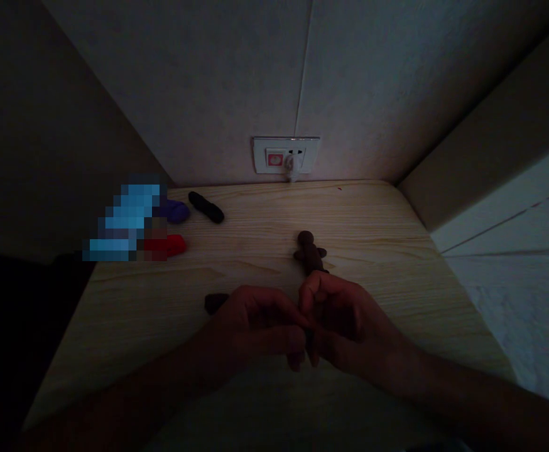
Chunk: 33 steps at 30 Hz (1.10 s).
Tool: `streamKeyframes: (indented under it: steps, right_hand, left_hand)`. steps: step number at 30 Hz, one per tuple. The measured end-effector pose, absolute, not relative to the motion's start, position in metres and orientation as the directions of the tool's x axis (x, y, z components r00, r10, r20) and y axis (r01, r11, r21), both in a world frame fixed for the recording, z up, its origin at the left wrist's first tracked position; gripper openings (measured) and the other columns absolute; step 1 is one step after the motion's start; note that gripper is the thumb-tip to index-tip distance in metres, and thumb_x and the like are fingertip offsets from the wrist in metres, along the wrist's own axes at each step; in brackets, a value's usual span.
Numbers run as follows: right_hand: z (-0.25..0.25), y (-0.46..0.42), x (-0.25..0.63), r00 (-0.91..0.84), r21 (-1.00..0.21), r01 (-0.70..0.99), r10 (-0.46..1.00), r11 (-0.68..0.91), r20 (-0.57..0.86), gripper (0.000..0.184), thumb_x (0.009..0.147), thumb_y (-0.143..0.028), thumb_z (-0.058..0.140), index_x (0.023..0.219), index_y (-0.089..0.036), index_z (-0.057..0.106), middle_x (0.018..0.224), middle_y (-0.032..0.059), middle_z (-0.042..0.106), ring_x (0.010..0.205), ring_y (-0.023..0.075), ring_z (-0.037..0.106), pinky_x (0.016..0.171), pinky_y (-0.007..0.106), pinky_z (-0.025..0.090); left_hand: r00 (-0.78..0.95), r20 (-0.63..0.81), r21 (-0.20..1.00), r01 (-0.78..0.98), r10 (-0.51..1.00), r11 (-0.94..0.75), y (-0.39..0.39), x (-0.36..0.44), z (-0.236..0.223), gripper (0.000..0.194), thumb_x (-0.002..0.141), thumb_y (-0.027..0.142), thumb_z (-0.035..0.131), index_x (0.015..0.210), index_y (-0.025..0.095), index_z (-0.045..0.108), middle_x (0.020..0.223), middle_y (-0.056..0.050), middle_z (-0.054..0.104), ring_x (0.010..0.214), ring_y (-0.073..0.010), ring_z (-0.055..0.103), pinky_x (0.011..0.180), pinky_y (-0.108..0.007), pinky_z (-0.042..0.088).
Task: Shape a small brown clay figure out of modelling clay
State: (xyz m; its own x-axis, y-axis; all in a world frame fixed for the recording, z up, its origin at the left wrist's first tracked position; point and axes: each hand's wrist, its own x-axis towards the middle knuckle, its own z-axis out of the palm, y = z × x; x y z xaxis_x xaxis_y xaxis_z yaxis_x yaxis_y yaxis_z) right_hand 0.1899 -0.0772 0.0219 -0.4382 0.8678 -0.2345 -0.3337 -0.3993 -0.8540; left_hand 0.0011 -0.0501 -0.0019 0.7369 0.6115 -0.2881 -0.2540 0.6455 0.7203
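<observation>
My left hand (265,329) and my right hand (345,323) meet over the near part of the table, with fingers and thumbs pinched together. Between their fingertips is a small dark piece of clay (309,338), mostly hidden by the fingers. Just beyond my right hand lies a brown clay figure (311,254) with a round head, a long body and short arms; its lower end is covered by that hand. A dark brown lump of clay (215,303) lies beside my left hand, partly behind it.
On the wooden table (250,245), a black clay stick (206,208), a purple lump (176,211) and a red lump (175,244) lie at the back left. A blurred bright blue patch covers that corner. A wall socket (286,156) with a plug sits behind the table.
</observation>
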Motion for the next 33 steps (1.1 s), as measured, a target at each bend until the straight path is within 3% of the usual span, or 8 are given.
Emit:
streamKeyframes:
  steps: [12, 18, 33]
  right_hand:
    - [0.0204, -0.0839, 0.1889, -0.386, -0.899, -0.337, 0.912, -0.281, -0.140, 0.030, 0.073, 0.002, 0.068, 0.089, -0.020, 0.055, 0.073, -0.0056, 0.064, 0.062, 0.0099, 0.066, 0.058, 0.020, 0.049]
    - [0.0195, -0.0870, 0.1873, -0.317, -0.940, -0.255, 0.938, -0.227, -0.141, 0.030, 0.074, 0.000, 0.072, 0.087, -0.021, 0.055, 0.072, -0.0050, 0.063, 0.062, 0.0096, 0.062, 0.057, 0.020, 0.048]
    - [0.0197, -0.0862, 0.1867, -0.339, -0.928, -0.276, 0.929, -0.251, -0.151, 0.026, 0.074, -0.004, 0.070, 0.087, -0.020, 0.053, 0.071, -0.0054, 0.061, 0.061, 0.0090, 0.062, 0.056, 0.020, 0.048]
  left_hand:
    - [0.722, -0.276, 0.707, -0.296, 0.635, 0.643, -0.0515, 0.0053, -0.0020, 0.010, 0.080, 0.023, 0.086, 0.086, 0.018, 0.080, 0.073, -0.003, 0.078, 0.062, -0.0126, 0.072, 0.061, -0.021, 0.055]
    - [0.692, -0.304, 0.726, -0.276, 0.655, 0.629, -0.0516, 0.0058, -0.0005, 0.012, 0.078, 0.025, 0.087, 0.085, 0.018, 0.080, 0.073, -0.003, 0.078, 0.065, -0.0142, 0.073, 0.064, -0.023, 0.056]
    - [0.700, -0.294, 0.740, -0.265, 0.651, 0.618, -0.0527, 0.0049, -0.0019, 0.010, 0.079, 0.023, 0.087, 0.086, 0.019, 0.081, 0.074, -0.002, 0.078, 0.065, -0.0124, 0.072, 0.064, -0.022, 0.056]
